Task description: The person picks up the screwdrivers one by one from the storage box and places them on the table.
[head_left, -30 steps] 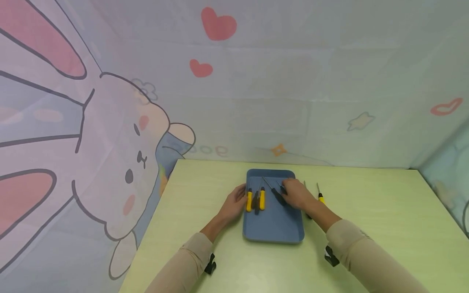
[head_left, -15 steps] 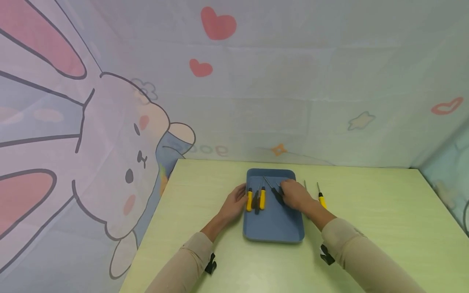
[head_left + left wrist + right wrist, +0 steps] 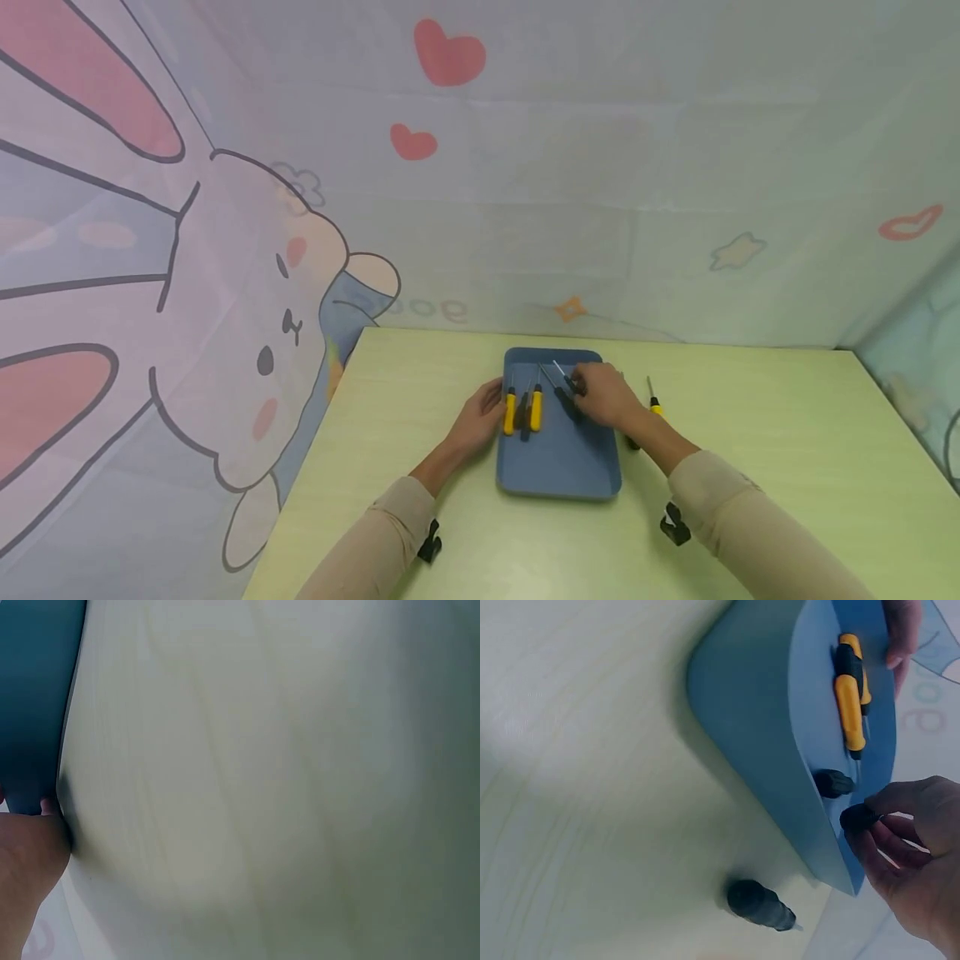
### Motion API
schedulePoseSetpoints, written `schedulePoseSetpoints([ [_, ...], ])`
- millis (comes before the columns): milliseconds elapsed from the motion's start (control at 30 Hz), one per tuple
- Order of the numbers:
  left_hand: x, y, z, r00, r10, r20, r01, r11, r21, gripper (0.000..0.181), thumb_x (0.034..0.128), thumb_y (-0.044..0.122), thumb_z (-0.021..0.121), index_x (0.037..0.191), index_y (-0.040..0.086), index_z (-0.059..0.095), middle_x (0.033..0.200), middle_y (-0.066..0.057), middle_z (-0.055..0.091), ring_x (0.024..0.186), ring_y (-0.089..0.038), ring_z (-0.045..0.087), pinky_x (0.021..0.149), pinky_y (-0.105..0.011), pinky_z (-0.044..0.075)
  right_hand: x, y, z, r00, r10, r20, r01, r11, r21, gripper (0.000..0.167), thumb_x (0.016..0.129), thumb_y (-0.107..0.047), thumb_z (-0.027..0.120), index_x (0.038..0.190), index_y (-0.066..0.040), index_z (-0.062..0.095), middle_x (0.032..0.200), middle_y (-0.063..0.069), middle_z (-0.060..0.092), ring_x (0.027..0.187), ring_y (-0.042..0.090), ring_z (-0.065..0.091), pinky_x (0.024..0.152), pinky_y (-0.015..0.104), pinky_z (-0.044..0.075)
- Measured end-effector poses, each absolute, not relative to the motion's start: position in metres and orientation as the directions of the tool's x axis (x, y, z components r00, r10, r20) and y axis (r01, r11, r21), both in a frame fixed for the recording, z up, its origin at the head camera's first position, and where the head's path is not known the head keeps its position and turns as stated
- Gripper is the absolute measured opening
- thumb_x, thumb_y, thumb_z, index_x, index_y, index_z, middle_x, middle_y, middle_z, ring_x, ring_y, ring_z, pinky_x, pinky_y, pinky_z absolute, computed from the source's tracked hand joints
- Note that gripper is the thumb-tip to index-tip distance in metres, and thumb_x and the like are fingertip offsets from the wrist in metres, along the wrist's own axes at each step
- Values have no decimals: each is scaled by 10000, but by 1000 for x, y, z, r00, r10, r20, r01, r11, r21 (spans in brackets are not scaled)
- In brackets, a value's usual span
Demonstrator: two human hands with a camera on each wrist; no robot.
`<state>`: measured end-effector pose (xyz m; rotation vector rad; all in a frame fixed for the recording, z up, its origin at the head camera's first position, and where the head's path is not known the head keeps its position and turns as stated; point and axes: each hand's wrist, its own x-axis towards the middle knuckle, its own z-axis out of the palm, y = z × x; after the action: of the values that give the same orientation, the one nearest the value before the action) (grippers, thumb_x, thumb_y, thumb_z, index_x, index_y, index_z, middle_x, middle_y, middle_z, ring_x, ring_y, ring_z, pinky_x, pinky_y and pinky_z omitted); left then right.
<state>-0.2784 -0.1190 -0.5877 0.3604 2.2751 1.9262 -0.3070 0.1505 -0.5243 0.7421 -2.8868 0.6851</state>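
Observation:
A blue tray [image 3: 558, 471] sits on the table. My left hand [image 3: 478, 418] grips its left rim, thumb over the edge. My right hand [image 3: 607, 396], over the tray's right side, pinches a black-handled screwdriver [image 3: 859, 817] between thumb and fingers; its shaft points up and left in the head view. Under it in the tray lies another black-handled screwdriver [image 3: 567, 406]. Two yellow-handled screwdrivers [image 3: 536, 412] and dark-handled ones [image 3: 526, 421] between them lie along the tray's left side. The left wrist view shows only tray wall, table and part of my left hand.
Right of the tray, on the table, lies a black-handled screwdriver [image 3: 761, 904], mostly hidden by my right arm in the head view. Farther right lies a yellow-and-black screwdriver [image 3: 656, 407], partly covered by the arm. A printed cloth backdrop [image 3: 562, 183] rises behind the table.
The screwdriver in my right hand has lifted slightly, and more of its shaft shows. My right hand has shifted a little; the left hand and tray hold still.

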Motion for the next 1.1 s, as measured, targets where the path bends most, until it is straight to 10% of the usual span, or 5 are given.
schedulePoseSetpoints([
  [1100,-277,-119,-585,-960,274,63,108,152,983,558,1097,48,485,1609,-88,311,1657,-278,353,1542,-401,354,1261,-494,306,-287,234,-504,-952,-290,95,-280,704,-653,262,937,-65,747,1159,63,692,992,128,707,905,315,733,703,360,611],
])
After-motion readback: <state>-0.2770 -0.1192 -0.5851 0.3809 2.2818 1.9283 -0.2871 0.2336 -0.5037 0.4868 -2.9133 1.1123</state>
